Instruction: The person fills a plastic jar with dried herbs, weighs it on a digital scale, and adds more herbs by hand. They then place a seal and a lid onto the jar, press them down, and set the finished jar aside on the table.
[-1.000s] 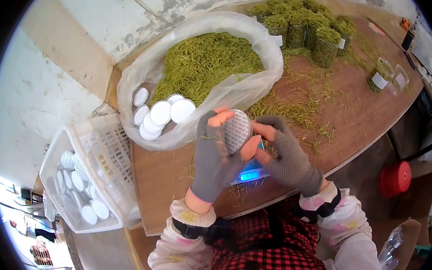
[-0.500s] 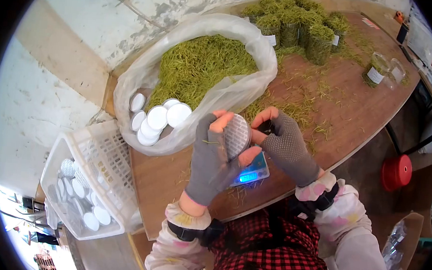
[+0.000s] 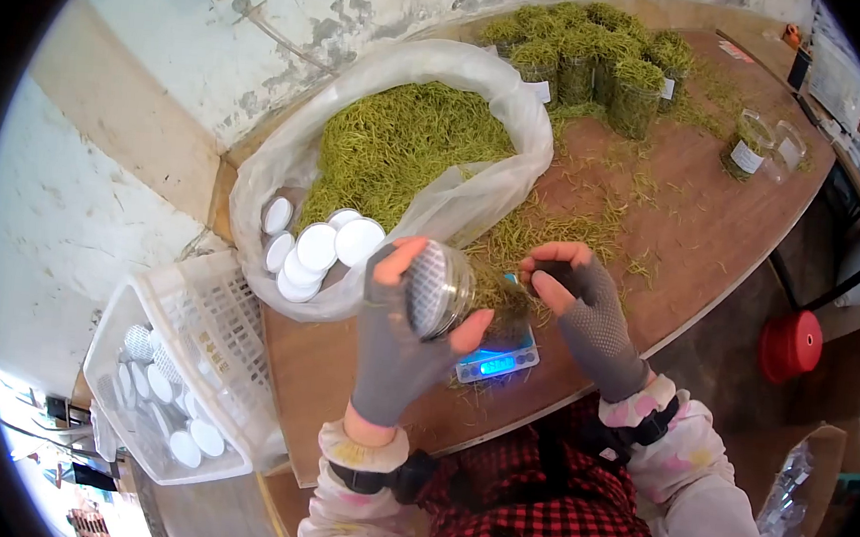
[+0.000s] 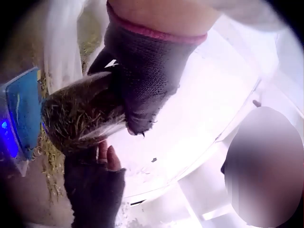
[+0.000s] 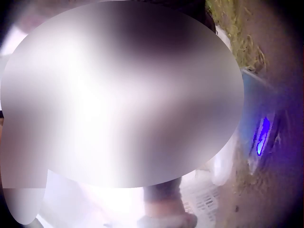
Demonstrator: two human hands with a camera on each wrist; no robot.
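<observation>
My left hand (image 3: pixel 391 351), in a grey fingerless glove, holds a clear jar (image 3: pixel 493 298) of thin green dried strands. The jar lies tipped on its side in the air, and its silvery patterned lid (image 3: pixel 430 291) faces left between my fingers and thumb. Close by the jar's far end is my right hand (image 3: pixel 596 325), gloved alike, its bare fingers bent loosely with nothing seen between them. Behind the jar, a small scale (image 3: pixel 498 365) with a lit blue display sits on the table. The left wrist view shows the strands through the jar wall (image 4: pixel 78 111).
A big plastic bag (image 3: pixel 501 174) of green strands, with several white lids (image 3: pixel 318 248) at its near edge, stands at left. Below it is a white basket (image 3: pixel 245 350) of lids. Several filled jars (image 3: pixel 635 108) stand at the back; loose strands litter the table (image 3: pixel 692 227).
The jar has turned from lid toward the head camera to lying sideways, lid to the left. My left hand has shifted slightly left with it; my right hand has come off it toward the right.
</observation>
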